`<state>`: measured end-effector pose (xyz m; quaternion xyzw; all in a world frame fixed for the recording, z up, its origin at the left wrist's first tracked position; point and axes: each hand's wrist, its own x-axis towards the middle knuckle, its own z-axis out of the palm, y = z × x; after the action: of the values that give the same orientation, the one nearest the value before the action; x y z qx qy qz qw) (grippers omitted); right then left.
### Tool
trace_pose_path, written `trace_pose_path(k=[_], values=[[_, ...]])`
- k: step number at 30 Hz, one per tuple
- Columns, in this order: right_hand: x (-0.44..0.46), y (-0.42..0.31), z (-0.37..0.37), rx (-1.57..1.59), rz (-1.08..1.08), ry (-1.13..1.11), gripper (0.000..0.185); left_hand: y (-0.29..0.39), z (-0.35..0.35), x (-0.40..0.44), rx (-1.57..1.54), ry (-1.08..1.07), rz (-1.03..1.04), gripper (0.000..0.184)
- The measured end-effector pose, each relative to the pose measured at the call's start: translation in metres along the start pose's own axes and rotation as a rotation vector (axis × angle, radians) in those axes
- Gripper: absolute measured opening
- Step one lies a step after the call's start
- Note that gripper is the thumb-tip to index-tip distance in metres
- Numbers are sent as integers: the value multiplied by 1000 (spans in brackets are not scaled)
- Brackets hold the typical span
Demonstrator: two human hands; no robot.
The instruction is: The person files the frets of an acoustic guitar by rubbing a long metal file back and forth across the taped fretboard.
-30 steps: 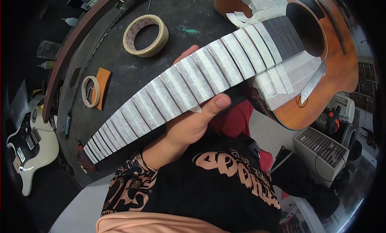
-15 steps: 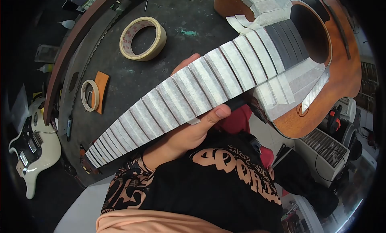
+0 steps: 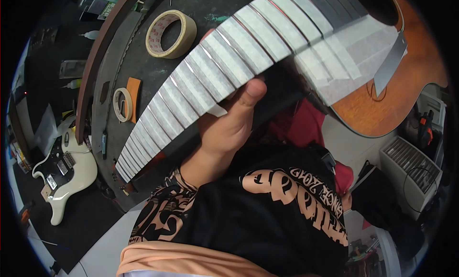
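Note:
My left hand (image 3: 227, 126) is wrapped round an acoustic guitar's neck from below, its thumb at the near edge and a fingertip just showing at the far edge. Pale tape strips (image 3: 233, 51) cover the fretboard between the frets; a bare dark section (image 3: 334, 4) lies near the soundhole. More tape (image 3: 334, 62) covers part of the brown guitar body (image 3: 382, 100), where a thin grey piece (image 3: 389, 64) sticks up. At the right edge of my shirt a small patch of skin, perhaps my right hand (image 3: 346, 200), shows; its fingers cannot be made out.
A large tape roll (image 3: 190, 35), a smaller roll (image 3: 118, 105) and an orange piece (image 3: 134, 97) lie on the dark bench (image 3: 148, 74). To the left is a white electric guitar (image 3: 76, 174). A grey ribbed unit (image 3: 406, 172) stands at the right.
The neck and my left hand have shifted upward in view, and the guitar body has moved right. My left hand keeps its hold. The bench items and white guitar appear farther right.

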<state>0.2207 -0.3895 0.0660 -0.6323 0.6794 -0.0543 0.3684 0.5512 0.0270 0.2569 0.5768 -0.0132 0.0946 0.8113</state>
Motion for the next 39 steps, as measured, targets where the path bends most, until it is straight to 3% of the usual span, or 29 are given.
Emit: trace_pose_path(k=[4, 10, 17, 19, 23, 28, 30, 32, 34, 37, 39], values=[[0, 5, -7, -118, -16, -56, 33, -5, -3, 3, -77, 6, -14, 35], [8, 20, -8, 119, -3, -163, 31, 1, -3, 8, -206, -106, -40, 29], [2, 14, -8, 134, 31, -138, 30, 2, -1, 7, -209, -124, -42, 27], [-3, 11, -8, 199, 48, -153, 21, 3, -2, 7, -213, -124, -53, 28], [2, 17, -5, 177, 6, -123, 28, 2, -1, 6, -227, -85, -60, 26], [-57, -45, -10, -178, -225, -39, 45, 0, 6, 8, -150, 62, 3, 28], [-65, -67, -15, -125, -274, 20, 41, 1, 3, 9, -137, 61, 22, 30], [-82, -103, -31, 197, -416, 23, 39, 2, 3, 10, -84, 20, 37, 32], [-139, -171, -39, 356, -674, 9, 45, 3, 4, 10, -72, -7, 32, 33], [-196, -228, -64, 285, -855, -11, 51, 11, 10, 12, -63, -39, 54, 31], [-226, -249, -74, 180, -1135, -91, 47, 13, 14, 12, -88, -21, 81, 29]])
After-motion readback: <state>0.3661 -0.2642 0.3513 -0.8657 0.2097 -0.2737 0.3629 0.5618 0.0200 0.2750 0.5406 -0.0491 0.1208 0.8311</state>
